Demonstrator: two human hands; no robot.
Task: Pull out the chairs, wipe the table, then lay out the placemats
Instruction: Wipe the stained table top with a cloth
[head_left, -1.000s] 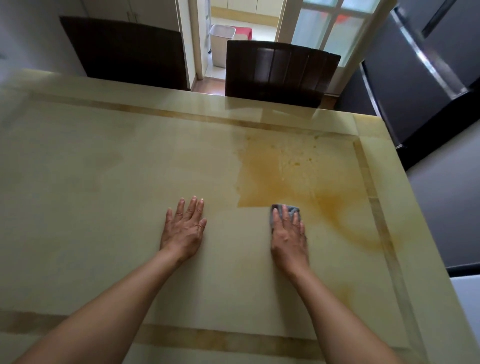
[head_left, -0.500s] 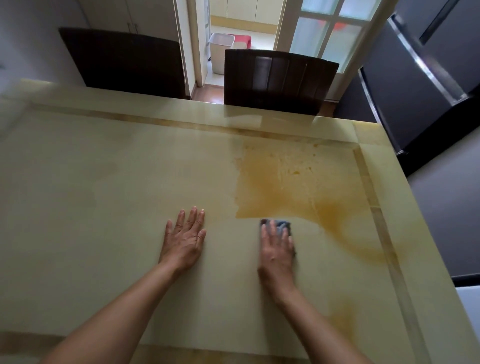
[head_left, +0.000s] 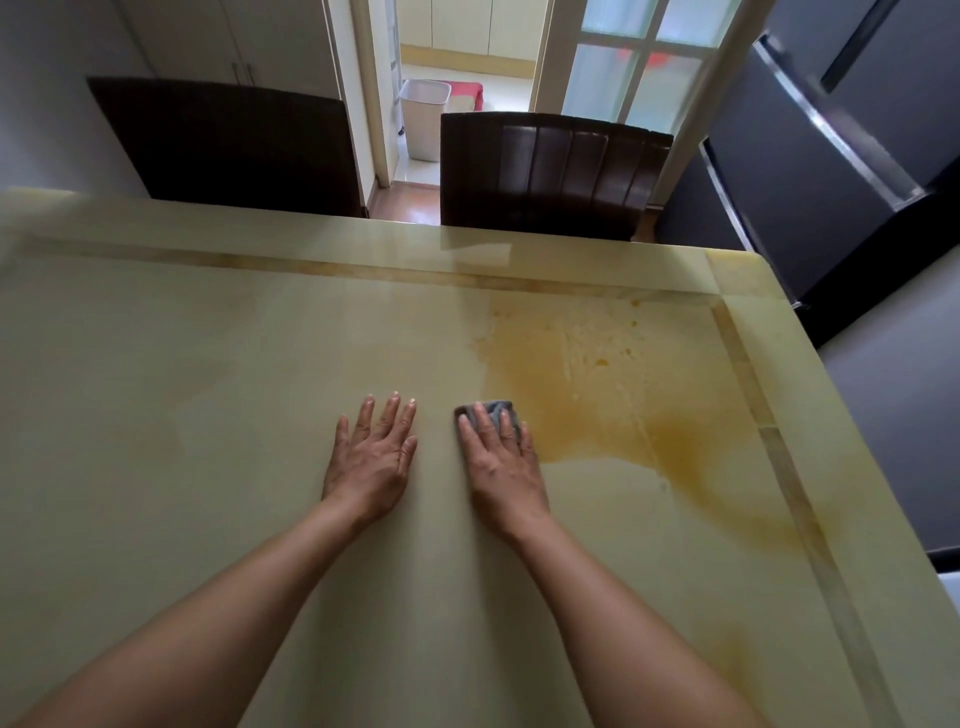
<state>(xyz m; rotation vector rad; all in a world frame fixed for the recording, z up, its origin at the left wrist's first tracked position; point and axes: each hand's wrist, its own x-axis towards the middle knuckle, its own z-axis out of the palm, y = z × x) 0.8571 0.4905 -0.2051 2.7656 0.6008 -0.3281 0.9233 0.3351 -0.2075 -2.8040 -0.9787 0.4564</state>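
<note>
A pale green stone table (head_left: 182, 389) fills the view, with an orange stain (head_left: 582, 395) on its right half. My right hand (head_left: 501, 467) lies flat on a small grey cloth (head_left: 498, 408), pressing it onto the table at the stain's left edge; only the cloth's far end shows past my fingers. My left hand (head_left: 374, 457) rests flat on the tabletop just to the left, fingers spread, holding nothing. Two dark brown chairs (head_left: 550, 176) (head_left: 223, 145) stand at the far side of the table. No placemats are in view.
A grey refrigerator (head_left: 831, 156) stands close to the table's far right corner. Behind the chairs an open doorway shows a white waste bin (head_left: 423, 117) and a glass-paned door (head_left: 634, 67). The table's right edge runs diagonally toward me.
My right hand has slid the cloth to the left, from inside the stain's lower edge to its left border. My left hand stayed flat in place.
</note>
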